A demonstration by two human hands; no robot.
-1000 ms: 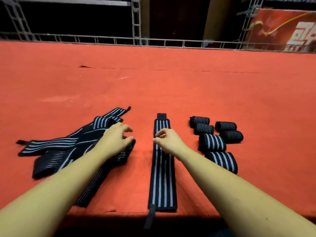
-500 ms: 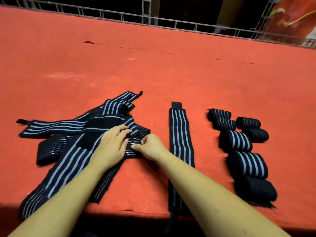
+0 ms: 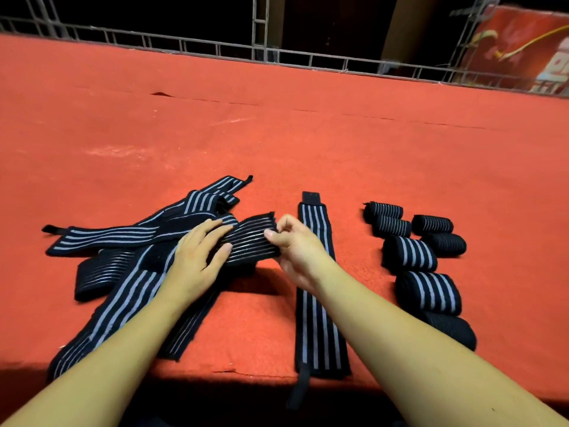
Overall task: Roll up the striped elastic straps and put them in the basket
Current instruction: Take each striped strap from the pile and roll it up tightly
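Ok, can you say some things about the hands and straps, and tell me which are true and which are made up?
1. The right hand pinches the end of a thin-striped strap. True.
2. A basket stands beside the rolls. False: no basket is in view.
3. The left hand rests on the pile with straight fingers. True.
4. The flat strap is half rolled up. False: it lies fully unrolled on the red cloth.
5. The rolls lie left of the flat strap. False: they lie to its right.
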